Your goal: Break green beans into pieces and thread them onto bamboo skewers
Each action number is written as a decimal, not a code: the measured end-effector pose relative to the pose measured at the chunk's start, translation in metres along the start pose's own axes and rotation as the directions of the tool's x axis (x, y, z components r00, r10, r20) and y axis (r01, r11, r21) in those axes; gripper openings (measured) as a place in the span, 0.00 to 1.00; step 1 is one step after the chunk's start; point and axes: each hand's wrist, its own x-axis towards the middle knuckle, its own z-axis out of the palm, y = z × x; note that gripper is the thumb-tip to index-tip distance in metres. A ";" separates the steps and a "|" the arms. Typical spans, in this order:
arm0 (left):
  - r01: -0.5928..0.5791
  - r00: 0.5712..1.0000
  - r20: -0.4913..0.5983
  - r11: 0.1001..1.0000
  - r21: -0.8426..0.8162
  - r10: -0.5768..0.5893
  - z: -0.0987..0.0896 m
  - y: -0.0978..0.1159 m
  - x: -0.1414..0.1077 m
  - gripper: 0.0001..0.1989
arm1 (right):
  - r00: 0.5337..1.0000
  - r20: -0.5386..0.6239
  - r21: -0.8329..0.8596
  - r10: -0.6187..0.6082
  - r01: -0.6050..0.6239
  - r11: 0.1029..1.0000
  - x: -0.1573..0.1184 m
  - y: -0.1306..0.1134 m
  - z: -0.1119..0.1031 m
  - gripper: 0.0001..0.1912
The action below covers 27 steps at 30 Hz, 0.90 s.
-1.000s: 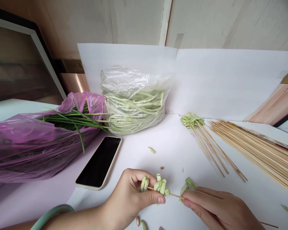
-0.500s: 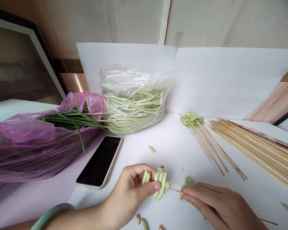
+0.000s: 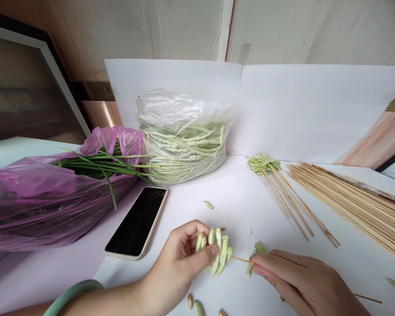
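My left hand [image 3: 191, 254], with a pale green bangle [image 3: 74, 292] on its wrist, is closed around cut green bean pieces [image 3: 222, 254]. Several of these pieces sit side by side on a thin bamboo skewer [image 3: 241, 260]. My right hand [image 3: 296, 274] pinches the skewer between thumb and fingers, to the right of the beans. Another bean piece [image 3: 260, 248] shows just behind my right fingertips; whether it is on the skewer or on the table I cannot tell. The skewer's far end [image 3: 368, 298] comes out beyond my right hand.
Finished bean skewers [image 3: 265, 163] lie at the back, beside a pile of bare skewers [image 3: 349, 202]. A clear bag of long beans [image 3: 187, 149], a purple bag of green stalks [image 3: 36, 202] and a phone [image 3: 136, 224] stand left. Loose seeds [image 3: 190, 301] and bean scraps [image 3: 208, 205] lie about.
The bean pieces in my left hand are spread more upright, and the left thumb has shifted slightly on them. My right hand is nearly unmoved.
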 end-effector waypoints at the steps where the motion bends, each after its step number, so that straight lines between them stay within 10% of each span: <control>1: 0.000 1.000 0.000 1.000 -0.015 0.000 0.000 -0.001 0.000 0.14 | 1.000 0.000 -0.002 -0.002 0.002 1.000 0.000 0.001 0.000 0.13; 27: -0.038 0.991 -0.129 0.998 0.055 0.045 -0.006 0.002 0.006 0.10 | 0.997 -0.075 -0.079 -0.013 0.007 0.997 0.001 0.013 0.002 0.15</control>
